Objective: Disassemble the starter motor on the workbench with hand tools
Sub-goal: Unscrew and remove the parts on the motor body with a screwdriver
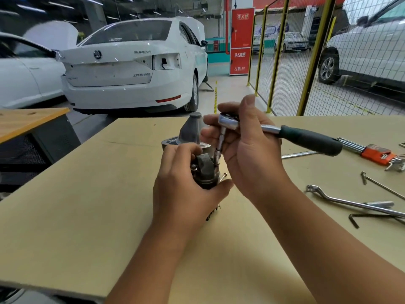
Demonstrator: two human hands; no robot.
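Note:
The starter motor lies on the cardboard-covered workbench, its grey nose cone pointing away from me. My left hand grips its dark near end from the left. My right hand holds the chrome head of a ratchet wrench, whose dark green handle sticks out to the right. A socket extension runs down from the ratchet head to a fastener on the motor body. A loose screw lies beside the motor, by my left thumb.
To the right lie a chrome offset wrench, a black hex key, a long bolt, a thin chrome rod and an orange hex key set. White cars and a yellow mesh fence stand beyond the bench.

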